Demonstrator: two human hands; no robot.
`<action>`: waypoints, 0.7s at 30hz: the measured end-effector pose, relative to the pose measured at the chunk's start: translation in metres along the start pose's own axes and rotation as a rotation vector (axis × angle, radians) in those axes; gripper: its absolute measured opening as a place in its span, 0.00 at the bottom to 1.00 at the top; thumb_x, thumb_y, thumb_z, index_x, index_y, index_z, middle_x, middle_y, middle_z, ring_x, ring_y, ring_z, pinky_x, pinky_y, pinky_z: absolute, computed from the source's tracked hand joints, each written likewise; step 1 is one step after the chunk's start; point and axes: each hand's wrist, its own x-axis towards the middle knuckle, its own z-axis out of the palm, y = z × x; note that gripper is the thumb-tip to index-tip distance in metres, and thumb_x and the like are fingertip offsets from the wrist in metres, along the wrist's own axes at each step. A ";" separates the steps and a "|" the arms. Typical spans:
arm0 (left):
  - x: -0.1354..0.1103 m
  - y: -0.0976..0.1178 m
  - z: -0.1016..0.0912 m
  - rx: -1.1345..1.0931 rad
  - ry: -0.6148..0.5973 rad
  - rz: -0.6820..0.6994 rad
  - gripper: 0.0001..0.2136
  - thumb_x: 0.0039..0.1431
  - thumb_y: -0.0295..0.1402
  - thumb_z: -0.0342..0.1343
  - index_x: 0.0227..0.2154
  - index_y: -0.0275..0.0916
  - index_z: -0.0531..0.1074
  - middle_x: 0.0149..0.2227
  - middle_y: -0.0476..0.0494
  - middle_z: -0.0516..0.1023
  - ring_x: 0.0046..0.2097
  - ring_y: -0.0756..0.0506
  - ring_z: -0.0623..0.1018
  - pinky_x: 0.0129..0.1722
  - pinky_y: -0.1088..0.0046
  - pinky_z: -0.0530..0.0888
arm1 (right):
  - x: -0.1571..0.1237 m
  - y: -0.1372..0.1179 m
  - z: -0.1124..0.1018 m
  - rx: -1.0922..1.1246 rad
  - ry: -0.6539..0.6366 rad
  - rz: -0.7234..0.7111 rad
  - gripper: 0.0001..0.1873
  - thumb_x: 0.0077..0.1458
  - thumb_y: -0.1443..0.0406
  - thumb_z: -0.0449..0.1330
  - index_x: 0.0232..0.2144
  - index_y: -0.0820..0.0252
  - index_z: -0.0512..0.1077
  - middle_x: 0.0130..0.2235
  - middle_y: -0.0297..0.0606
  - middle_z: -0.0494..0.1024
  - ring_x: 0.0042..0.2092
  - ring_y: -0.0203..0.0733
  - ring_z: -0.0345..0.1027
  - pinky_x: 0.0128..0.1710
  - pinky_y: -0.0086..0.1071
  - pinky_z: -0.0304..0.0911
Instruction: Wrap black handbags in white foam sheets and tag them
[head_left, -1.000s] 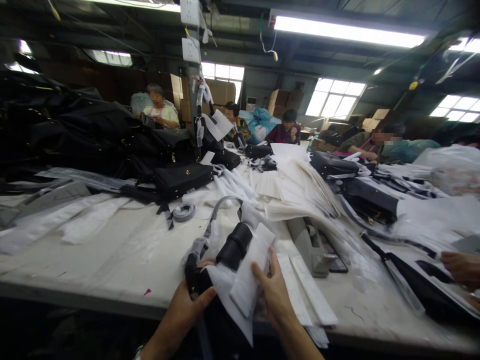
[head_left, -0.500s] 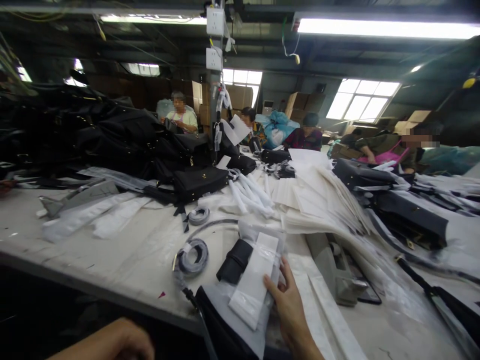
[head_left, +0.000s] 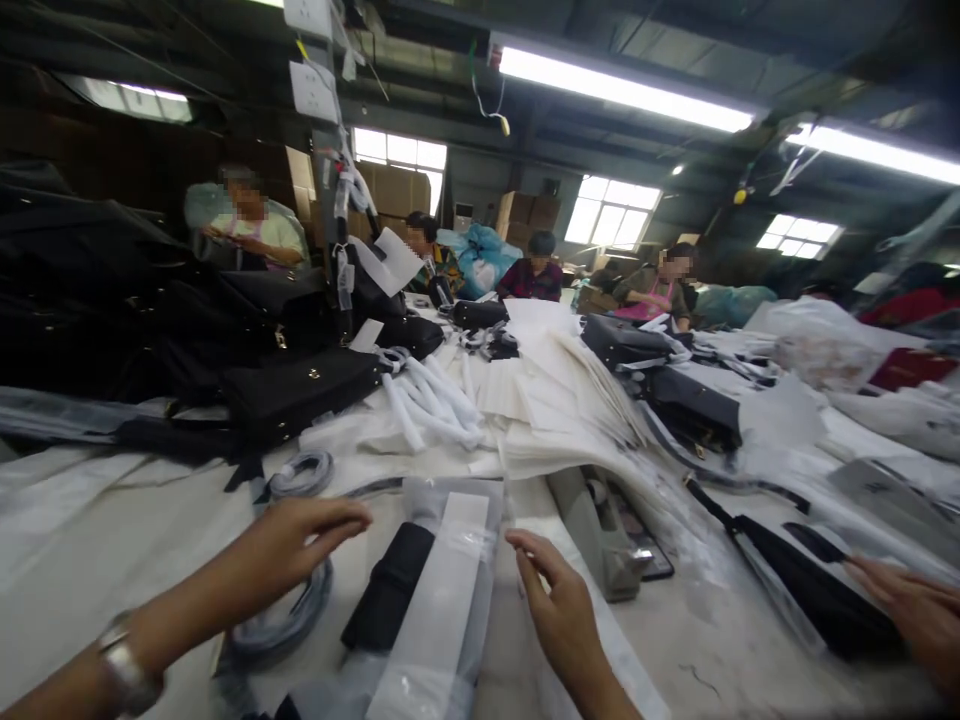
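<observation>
My left hand (head_left: pixel 289 555), with a metal watch or bracelet at the wrist, hovers above a coiled, wrapped strap (head_left: pixel 315 610), thumb apart from the straight fingers. My right hand (head_left: pixel 562 610) is open just right of a clear plastic bag (head_left: pixel 487 590) and holds nothing. A white strip (head_left: pixel 435 610) lies on or inside that bag; I cannot tell which. Beside it is a black folded piece (head_left: pixel 390 585) that looks like leather. The lower edge of the frame cuts off the black item underneath.
A grey tape dispenser (head_left: pixel 600 540) and a phone stand right of my right hand. Stacked white sheets (head_left: pixel 570 430) lie behind. Black handbags (head_left: pixel 300 390) pile up at left. Another person's hand (head_left: pixel 911 600) reaches in at right, by a black bag (head_left: pixel 817 590).
My right hand has let go of the plastic bag and is apart from it. My left hand has risen from the lower left over the coiled strap. The view has turned right.
</observation>
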 end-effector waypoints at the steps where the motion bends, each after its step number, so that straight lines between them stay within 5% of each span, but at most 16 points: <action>1: 0.036 0.004 0.011 -0.009 -0.057 0.060 0.14 0.64 0.46 0.51 0.40 0.51 0.81 0.42 0.50 0.83 0.44 0.41 0.82 0.45 0.69 0.76 | 0.012 0.003 -0.004 -0.037 0.010 -0.055 0.12 0.58 0.61 0.57 0.38 0.51 0.81 0.47 0.40 0.81 0.52 0.52 0.72 0.57 0.45 0.64; 5: 0.162 0.012 0.078 -0.019 -0.182 0.174 0.12 0.64 0.40 0.54 0.37 0.41 0.80 0.39 0.42 0.83 0.44 0.40 0.81 0.49 0.64 0.74 | 0.065 0.017 -0.017 -0.094 -0.035 -0.154 0.15 0.51 0.71 0.54 0.34 0.55 0.81 0.44 0.41 0.81 0.50 0.53 0.73 0.57 0.49 0.64; 9: 0.241 0.014 0.134 -0.025 -0.290 0.242 0.12 0.65 0.40 0.56 0.39 0.36 0.75 0.41 0.43 0.79 0.44 0.44 0.79 0.49 0.58 0.75 | 0.119 0.021 -0.030 -0.042 -0.067 -0.105 0.19 0.44 0.75 0.57 0.34 0.53 0.82 0.42 0.40 0.82 0.51 0.55 0.72 0.61 0.49 0.59; 16: 0.302 0.033 0.183 -0.034 -0.350 0.329 0.13 0.66 0.39 0.56 0.46 0.36 0.73 0.44 0.43 0.77 0.42 0.45 0.78 0.44 0.61 0.77 | 0.201 0.014 -0.066 0.074 -0.096 0.028 0.23 0.52 0.71 0.58 0.51 0.66 0.76 0.50 0.43 0.80 0.49 0.46 0.75 0.53 0.41 0.66; 21: 0.323 0.056 0.217 0.020 -0.272 0.398 0.12 0.65 0.38 0.57 0.46 0.37 0.73 0.48 0.41 0.76 0.47 0.43 0.77 0.48 0.58 0.77 | 0.220 0.009 -0.075 0.113 -0.182 0.091 0.23 0.50 0.72 0.61 0.50 0.59 0.78 0.53 0.42 0.78 0.50 0.46 0.75 0.50 0.41 0.71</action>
